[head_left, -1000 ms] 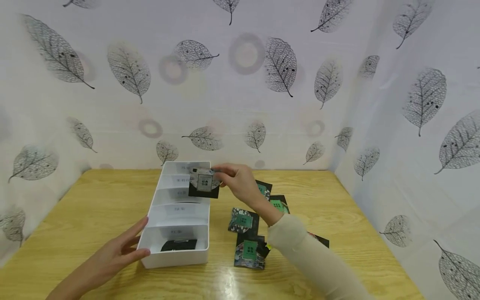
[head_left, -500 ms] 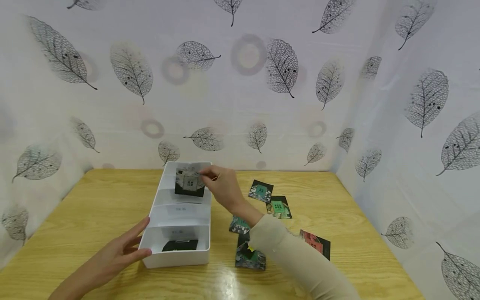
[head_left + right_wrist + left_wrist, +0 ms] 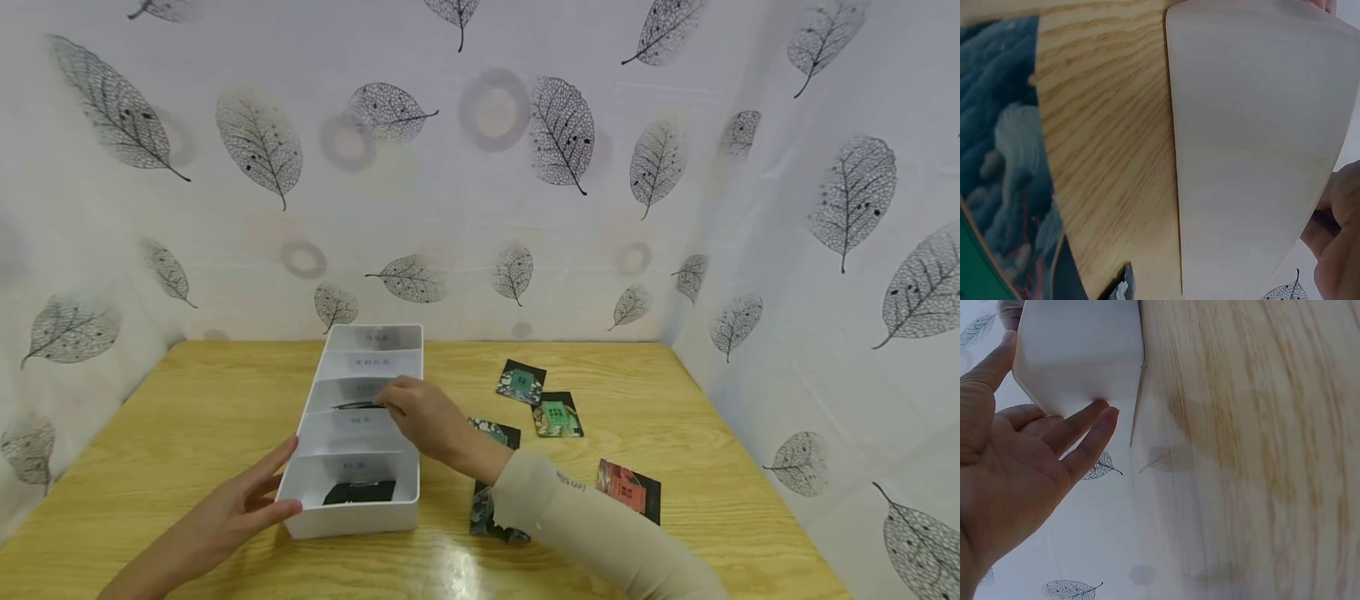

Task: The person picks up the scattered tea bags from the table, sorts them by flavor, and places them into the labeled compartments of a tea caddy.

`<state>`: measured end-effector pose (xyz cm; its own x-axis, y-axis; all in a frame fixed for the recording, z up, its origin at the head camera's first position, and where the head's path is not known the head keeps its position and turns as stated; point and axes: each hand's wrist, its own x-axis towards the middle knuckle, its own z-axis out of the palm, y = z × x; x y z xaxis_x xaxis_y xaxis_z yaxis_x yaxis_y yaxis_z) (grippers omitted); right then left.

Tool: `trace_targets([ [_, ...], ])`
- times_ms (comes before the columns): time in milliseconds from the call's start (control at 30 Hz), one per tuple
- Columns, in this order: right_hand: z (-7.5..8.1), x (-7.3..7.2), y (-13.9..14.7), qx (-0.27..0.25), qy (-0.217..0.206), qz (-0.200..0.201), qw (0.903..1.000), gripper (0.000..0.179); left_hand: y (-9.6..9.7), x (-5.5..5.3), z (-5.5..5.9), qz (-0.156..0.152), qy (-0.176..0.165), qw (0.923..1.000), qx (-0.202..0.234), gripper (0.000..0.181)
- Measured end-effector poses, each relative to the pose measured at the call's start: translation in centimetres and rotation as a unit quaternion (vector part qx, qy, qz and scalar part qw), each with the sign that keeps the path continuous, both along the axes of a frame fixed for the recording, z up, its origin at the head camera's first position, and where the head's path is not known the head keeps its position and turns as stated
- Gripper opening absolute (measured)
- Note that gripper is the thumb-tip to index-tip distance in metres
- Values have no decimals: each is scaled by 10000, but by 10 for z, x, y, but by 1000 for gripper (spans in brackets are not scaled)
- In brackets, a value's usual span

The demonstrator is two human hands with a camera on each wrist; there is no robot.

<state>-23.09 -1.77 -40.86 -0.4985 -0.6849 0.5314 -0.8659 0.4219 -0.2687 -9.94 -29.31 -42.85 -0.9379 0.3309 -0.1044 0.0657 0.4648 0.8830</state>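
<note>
A white box (image 3: 352, 522) with labelled dividers stands on the table, left of centre. My right hand (image 3: 431, 425) reaches into its middle compartment and pinches a tea sachet (image 3: 352, 406); only a dark edge of the sachet shows, the rest hidden by the box. Extended fingers of my left hand (image 3: 232, 504) touch the box at its near left corner, thumb on the front end. In the left wrist view, those fingertips (image 3: 1109, 414) press against the white wall. Another black sachet (image 3: 360, 492) lies in the nearest compartment.
Right of the box lie several tea sachets: a teal-labelled one (image 3: 521, 381), a green one (image 3: 557, 415) overlapping it, and a red one (image 3: 628, 490). Two more (image 3: 491, 430) are partly covered by my right arm. A leaf-print cloth (image 3: 480, 183) hangs behind the wooden table (image 3: 225, 400).
My right hand has moved left over the box, then down, lowering the grey-labelled sachet into the middle compartment. My left hand has stayed at the box's corner.
</note>
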Motion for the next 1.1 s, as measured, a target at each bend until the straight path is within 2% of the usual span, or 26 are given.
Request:
trace_targets([
  [300,2,-7,2,1016,-184,-157,9945,27,1,0,0,-19,-3,10000,54,82],
  [533,8,-9,0,1434,-611,-220,9875,32,1,-1,-1,-3,-119,9999,114,84],
  [733,7,-11,2,1339,-647,-171,9887,30,0,-1,-2,-6,-71,9999,75,84],
  [967,10,-11,15,731,-443,124,9963,24,0,0,0,23,-104,9999,-26,84],
  [1100,17,-10,30,462,-691,-37,9965,26,0,0,2,18,-82,10000,-46,84],
])
